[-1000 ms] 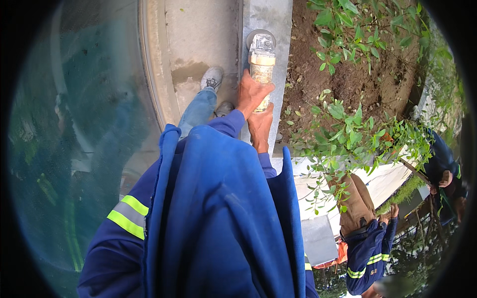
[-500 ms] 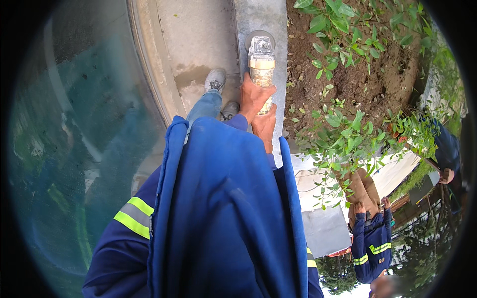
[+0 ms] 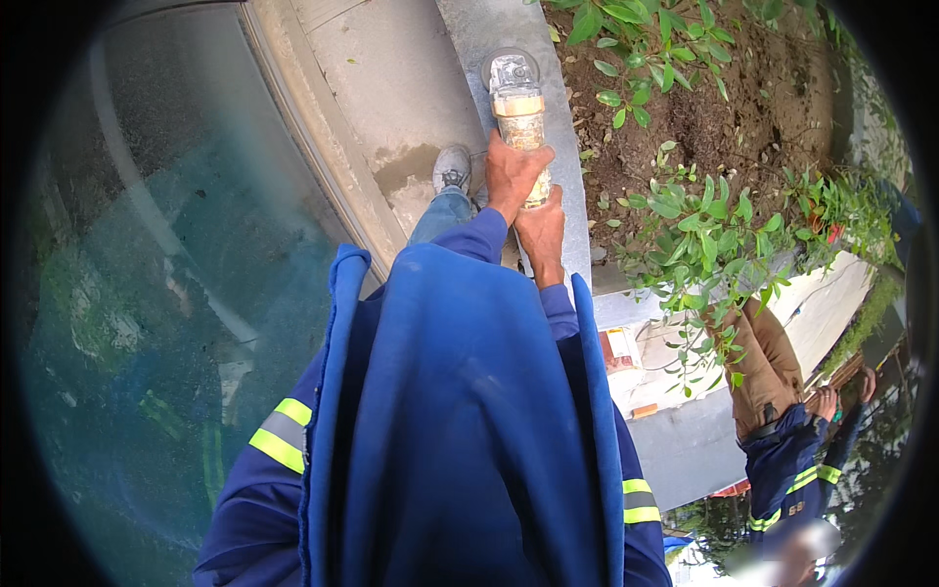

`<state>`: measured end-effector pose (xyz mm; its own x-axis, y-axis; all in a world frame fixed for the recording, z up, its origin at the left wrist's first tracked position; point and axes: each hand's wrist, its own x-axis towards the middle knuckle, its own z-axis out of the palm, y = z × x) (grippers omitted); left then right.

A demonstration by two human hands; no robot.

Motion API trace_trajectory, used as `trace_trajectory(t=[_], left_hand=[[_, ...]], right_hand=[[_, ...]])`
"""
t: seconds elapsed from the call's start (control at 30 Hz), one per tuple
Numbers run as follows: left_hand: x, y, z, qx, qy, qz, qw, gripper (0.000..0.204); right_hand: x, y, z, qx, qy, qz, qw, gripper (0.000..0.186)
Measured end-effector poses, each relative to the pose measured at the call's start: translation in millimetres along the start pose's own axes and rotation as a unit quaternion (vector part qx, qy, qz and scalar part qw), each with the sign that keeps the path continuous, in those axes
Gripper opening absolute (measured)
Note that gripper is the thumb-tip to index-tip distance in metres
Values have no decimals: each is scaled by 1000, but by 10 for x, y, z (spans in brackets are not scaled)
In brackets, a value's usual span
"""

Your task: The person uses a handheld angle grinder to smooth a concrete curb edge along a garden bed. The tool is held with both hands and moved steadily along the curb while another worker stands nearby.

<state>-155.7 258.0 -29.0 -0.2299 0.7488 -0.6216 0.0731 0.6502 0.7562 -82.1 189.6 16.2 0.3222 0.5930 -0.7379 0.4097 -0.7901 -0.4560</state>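
An angle grinder (image 3: 519, 119), its body whitened with dust, lies along the grey ledge with its round disc (image 3: 499, 61) at the far end, over the ledge's surface. My left hand (image 3: 514, 176) is wrapped around the middle of its body. Behind it, my right hand (image 3: 544, 230) grips the near end of the grinder. Beneath the tool runs the smooth grey top of the ledge (image 3: 468, 22). Whether the disc touches the stone, I cannot tell.
Soil (image 3: 675, 127) with leafy branches (image 3: 704, 235) borders the ledge on the right. A dark glass pane (image 3: 196, 215) stands at left, past a paved strip (image 3: 377, 73). My shoe (image 3: 452, 168) is beside the ledge. Another person (image 3: 782, 460) stands at the lower right.
The view has turned slightly, so ledge, plants and the other person appear shifted. The grinder is slightly farther up the picture, still in both hands. The other person's arm has risen.
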Motion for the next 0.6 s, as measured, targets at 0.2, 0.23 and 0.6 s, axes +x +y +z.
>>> trace_trajectory(t=[0.2, 0.23, 0.6], left_hand=[[-357, 135, 209, -6, -80, 1, 997, 60], [-399, 142, 184, -6, -77, 5, 997, 59], [-235, 44, -87, -17, 11, 1, 1000, 59]], right_hand=[[-229, 211, -159, 19, 47, 54, 997, 72], [-249, 243, -143, 15, 44, 63, 997, 72], [-213, 2, -90, -40, -13, 12, 999, 72]])
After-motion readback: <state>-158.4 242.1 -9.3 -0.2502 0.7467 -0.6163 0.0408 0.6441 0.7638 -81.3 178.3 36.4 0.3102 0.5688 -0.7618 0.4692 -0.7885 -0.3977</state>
